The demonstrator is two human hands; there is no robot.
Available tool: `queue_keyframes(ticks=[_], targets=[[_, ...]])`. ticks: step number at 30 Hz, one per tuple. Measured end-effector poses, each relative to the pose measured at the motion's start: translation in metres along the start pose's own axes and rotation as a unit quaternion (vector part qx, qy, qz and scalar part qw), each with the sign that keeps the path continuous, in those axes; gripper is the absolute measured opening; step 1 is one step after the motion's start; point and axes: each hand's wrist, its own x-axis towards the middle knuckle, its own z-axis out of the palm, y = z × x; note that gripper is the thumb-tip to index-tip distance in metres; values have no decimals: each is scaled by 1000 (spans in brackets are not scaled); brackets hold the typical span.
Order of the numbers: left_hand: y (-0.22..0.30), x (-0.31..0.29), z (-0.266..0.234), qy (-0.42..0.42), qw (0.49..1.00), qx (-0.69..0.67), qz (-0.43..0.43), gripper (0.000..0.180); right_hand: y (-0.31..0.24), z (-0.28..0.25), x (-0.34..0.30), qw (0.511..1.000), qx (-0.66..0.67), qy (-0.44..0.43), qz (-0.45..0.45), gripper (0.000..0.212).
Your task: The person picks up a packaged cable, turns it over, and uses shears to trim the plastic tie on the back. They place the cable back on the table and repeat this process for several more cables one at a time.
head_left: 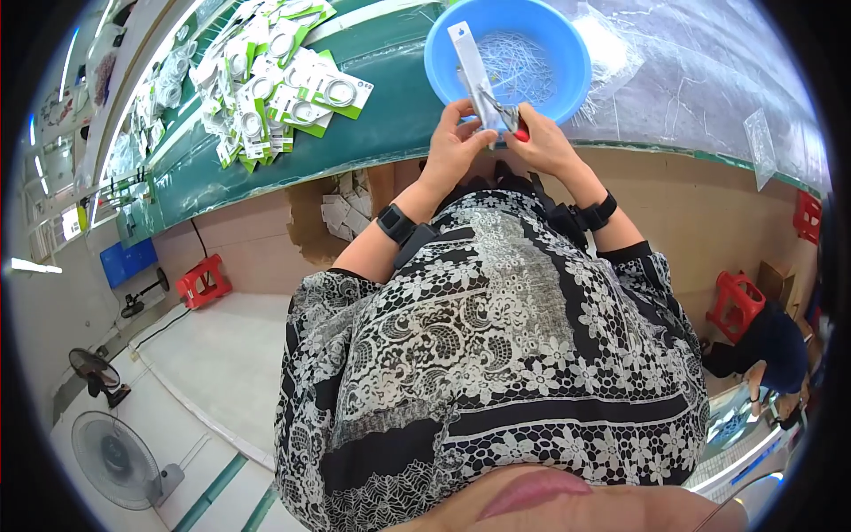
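Pinched in my left hand (454,149) is a long narrow white packet (470,62), its upper end reaching over a blue round basin (434,66). My right hand (542,144) is closed around a metal hand tool (520,133) with a red handle. The tool's jaws lie against the lower part of the packet; whether they are scissors or pliers is too small to tell. Many thin white strips (523,66) lie loose in the basin. Both hands are just above the table's near edge.
A heap of green and white carded packages with white coiled cables (284,89) covers the left of the green table (381,120). Clear plastic film (612,53) lies right of the basin. Below the table is an open carton (306,222). A red stool (204,282) stands left; another person (771,350) is far right.
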Motion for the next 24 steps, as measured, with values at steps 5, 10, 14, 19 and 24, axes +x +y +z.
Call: queue_keyframes(ticks=[5,10,14,19,24], targets=[[-58,27,-50,-59,996,64,-37,28,8,13,4,989,136,-15,-60,25],[-33,11,-25,12,951,-257,-173,37,-17,16,-3,979,162,-78,-100,24],[-24,6,-28,-40,957,-231,-173,37,-8,15,-7,981,138,-96,-93,24],[-20,14,-33,-44,968,-167,-180,36,4,0,-10,953,257,-158,4,24],[-5,26,-33,-6,978,-122,-170,29,30,-12,-17,947,245,-154,139,24]])
